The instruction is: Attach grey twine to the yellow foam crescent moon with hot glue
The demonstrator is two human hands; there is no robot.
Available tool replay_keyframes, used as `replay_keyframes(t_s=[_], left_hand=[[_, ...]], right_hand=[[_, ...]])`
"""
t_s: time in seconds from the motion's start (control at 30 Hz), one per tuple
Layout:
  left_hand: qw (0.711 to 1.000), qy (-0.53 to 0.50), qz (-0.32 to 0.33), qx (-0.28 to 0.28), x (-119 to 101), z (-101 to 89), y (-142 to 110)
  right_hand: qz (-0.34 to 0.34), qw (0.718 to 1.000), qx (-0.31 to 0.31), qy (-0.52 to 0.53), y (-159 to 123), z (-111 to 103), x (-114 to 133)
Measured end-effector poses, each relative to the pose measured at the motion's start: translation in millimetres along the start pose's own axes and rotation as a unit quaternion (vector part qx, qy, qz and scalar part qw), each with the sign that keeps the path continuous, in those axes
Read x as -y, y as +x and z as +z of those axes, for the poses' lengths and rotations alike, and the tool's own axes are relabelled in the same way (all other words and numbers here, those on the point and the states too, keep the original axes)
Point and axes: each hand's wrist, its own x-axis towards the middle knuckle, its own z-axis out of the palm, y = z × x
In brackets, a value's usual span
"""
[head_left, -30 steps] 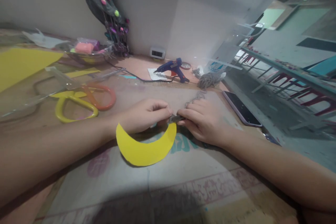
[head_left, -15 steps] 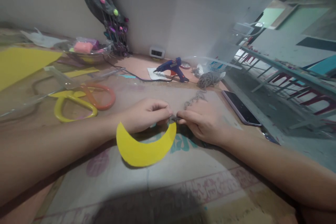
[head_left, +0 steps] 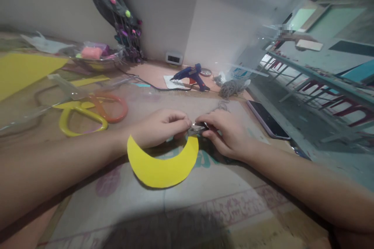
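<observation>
A yellow paper crescent (head_left: 163,171) lies horns up beneath my hands, its right horn just under my fingertips. My left hand (head_left: 166,126) is closed, thumb and forefinger pinching what looks like grey yarn by that horn; the pinch mostly hides it. In my right hand (head_left: 226,132) is a small pair of snips (head_left: 200,127), with shiny metal at the tip and a dark body. Its tip reaches to the left fingertips. Behind the right hand, a strand of grey yarn (head_left: 222,105) shows, partly hidden by the knuckles.
A blue glue gun (head_left: 189,73) rests on white paper at the back, near a yarn bundle (head_left: 233,87). A phone (head_left: 267,118) lies along the right table edge. Large scissors (head_left: 84,114) and yellow sheet (head_left: 26,72) are at left, before a bowl (head_left: 96,62) of coloured clay.
The right fingers have spread slightly and the snips show more clearly between them. The crescent has shifted a little downward. A person's hand with a phone has appeared in the background.
</observation>
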Motion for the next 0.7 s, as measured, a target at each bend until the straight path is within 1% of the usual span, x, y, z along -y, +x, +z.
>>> replay_keyframes(t_s=[0.1, 0.37, 0.53, 0.7], left_hand=[[1.0, 0.003, -0.001, -0.003, -1.0, 1.0, 0.4], [1.0, 0.02, 0.002, -0.001, -0.7, 0.5, -0.6], [1.0, 0.011, -0.007, -0.001, 1.7, 0.4, 0.0], [1.0, 0.009, 0.002, 0.008, 4.4, -0.3, 2.3]], right_hand=[[-0.011, 1.0, 0.017, -0.019, 1.2, 0.0, 0.5], [-0.035, 0.998, 0.023, -0.039, 2.8, 0.9, 0.5], [-0.034, 0.998, 0.025, -0.056, 4.8, -0.5, 3.1], [-0.04, 0.995, 0.029, -0.085, 5.4, -0.9, 4.6]])
